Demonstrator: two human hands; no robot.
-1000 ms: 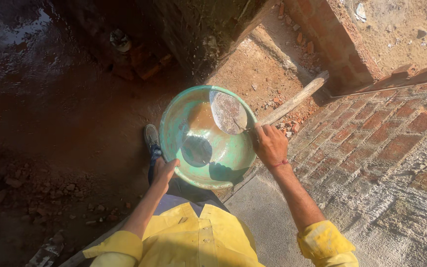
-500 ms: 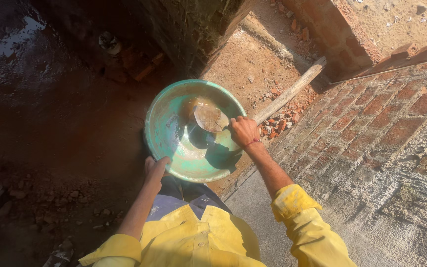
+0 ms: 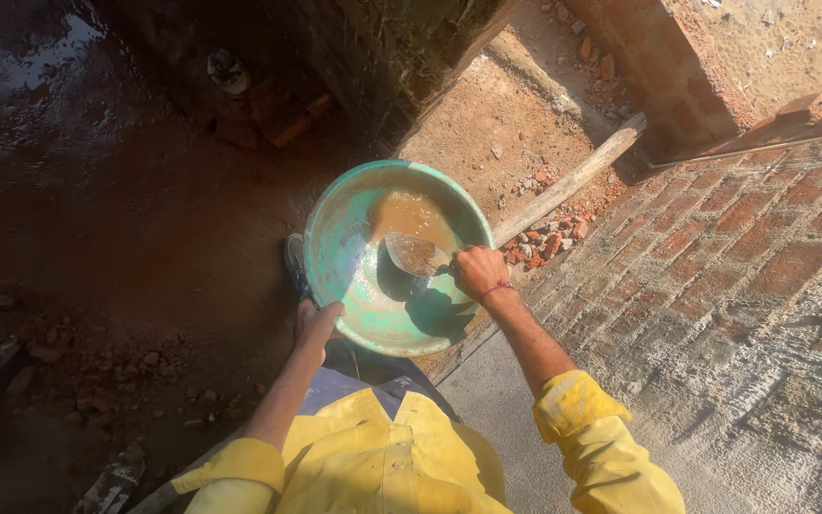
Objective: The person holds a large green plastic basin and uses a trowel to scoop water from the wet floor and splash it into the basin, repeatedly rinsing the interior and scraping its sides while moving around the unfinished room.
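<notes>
A: Where is the bowl [image 3: 387,286]?
B: Out in front of the person, over dark wet ground, beside the brick wall [image 3: 753,247]. The left hand [image 3: 316,324] is closed on its near rim, thumb over the edge.
A: And the right hand [image 3: 479,271]?
B: Wrapped tight round the handle of a trowel [image 3: 418,255], at the bowl's right rim.
A: Which way does the trowel run?
B: Its long axis runs leftward from the fist, slightly up in the picture. The blade lies inside the bowl, its tip toward the brown slurry [image 3: 413,214] pooled on the far side.
A: So the slurry lies past the blade?
B: Yes, beyond and left of the right hand, which is the nearer one. A wooden plank [image 3: 573,181] lies on the rubble behind.
</notes>
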